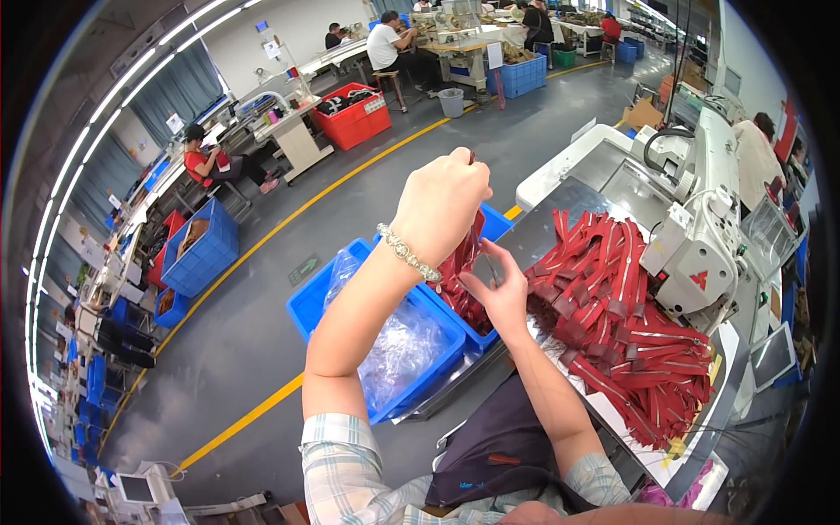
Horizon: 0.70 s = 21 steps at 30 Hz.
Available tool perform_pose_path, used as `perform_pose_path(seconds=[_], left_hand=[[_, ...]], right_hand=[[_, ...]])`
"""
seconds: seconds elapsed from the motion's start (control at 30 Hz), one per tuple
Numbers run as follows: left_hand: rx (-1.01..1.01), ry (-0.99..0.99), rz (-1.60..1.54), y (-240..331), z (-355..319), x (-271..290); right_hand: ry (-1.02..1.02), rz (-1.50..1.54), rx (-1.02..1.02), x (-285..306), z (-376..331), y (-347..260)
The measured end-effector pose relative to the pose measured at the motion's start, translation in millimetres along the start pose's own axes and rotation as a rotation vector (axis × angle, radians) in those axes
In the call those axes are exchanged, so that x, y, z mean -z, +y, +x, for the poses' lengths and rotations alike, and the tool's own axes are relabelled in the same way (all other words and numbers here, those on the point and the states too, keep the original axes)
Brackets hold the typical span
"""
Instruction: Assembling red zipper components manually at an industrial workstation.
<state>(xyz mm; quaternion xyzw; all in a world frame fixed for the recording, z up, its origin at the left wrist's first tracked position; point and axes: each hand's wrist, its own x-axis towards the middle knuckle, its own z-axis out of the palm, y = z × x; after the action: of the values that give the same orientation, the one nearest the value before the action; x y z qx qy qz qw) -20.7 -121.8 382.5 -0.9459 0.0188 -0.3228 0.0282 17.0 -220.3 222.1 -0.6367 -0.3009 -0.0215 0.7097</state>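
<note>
My left hand (442,199), with a beaded bracelet at the wrist, is raised over the blue bins and closed in a fist. A dark red strip (479,226) shows above and below its fingers. Lower and to the right, my right hand (504,290) has its thumb and index finger apart. Something thin and dark lies by that palm, too small to name. Under both hands, more red pieces (457,282) lie in a blue bin. On the table to the right is a large heap of red strips with pale, zip-like lines (604,306).
A white sewing machine (696,254) stands beyond the heap on its metal table (569,199). Left of the red pieces, a blue bin (459,354) holds clear plastic bags (398,346). Across the grey floor (350,210) are a red crate (354,131), blue crates (203,249) and seated people at benches.
</note>
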Motion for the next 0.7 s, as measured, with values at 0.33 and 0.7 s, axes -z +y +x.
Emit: perform_pose_path(seconds=[0.33, 0.7], left_hand=[[0.083, -0.367, 0.311, -36.7, -65.3, 39.8], [0.119, -0.553, 0.426, 8.5, -167.9, 93.6]], right_hand=[[-0.299, 0.19, -0.145, -4.5, 1.9, 35.8], [-0.547, 0.397, -0.299, -5.0, -122.4, 19.5]])
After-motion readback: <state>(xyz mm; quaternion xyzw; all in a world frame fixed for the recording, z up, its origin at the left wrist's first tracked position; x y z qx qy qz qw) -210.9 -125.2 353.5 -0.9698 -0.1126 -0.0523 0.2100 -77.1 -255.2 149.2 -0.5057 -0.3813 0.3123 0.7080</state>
